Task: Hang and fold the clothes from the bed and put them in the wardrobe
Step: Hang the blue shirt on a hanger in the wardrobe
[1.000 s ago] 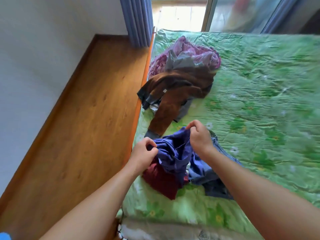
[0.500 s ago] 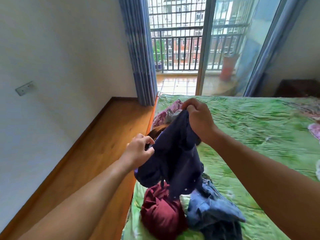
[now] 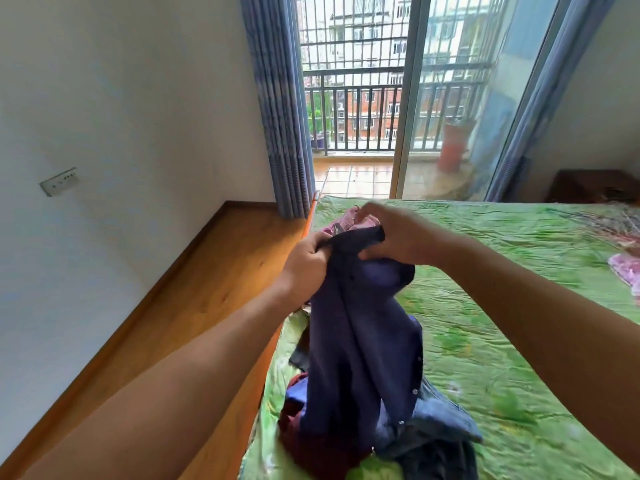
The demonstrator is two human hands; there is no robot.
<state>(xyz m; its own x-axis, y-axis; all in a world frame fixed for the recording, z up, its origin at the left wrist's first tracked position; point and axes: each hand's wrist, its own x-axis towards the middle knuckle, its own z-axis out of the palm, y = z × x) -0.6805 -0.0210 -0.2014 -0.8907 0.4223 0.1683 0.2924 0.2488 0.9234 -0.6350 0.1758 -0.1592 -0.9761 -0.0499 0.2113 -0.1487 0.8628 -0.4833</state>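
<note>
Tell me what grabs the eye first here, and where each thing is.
Dead centre, a dark blue shirt hangs from the left hand and right hand, which grip its top edge above the bed's left edge. Below it lie a maroon garment and blue denim on the green bedspread; behind, a glass door shows a railed balcony.

Green-covered bed point(image 3: 502, 306) with maroon garment point(image 3: 311, 445), denim garment point(image 3: 443, 417) and pink clothes point(image 3: 346, 220) near its left edge.
</note>
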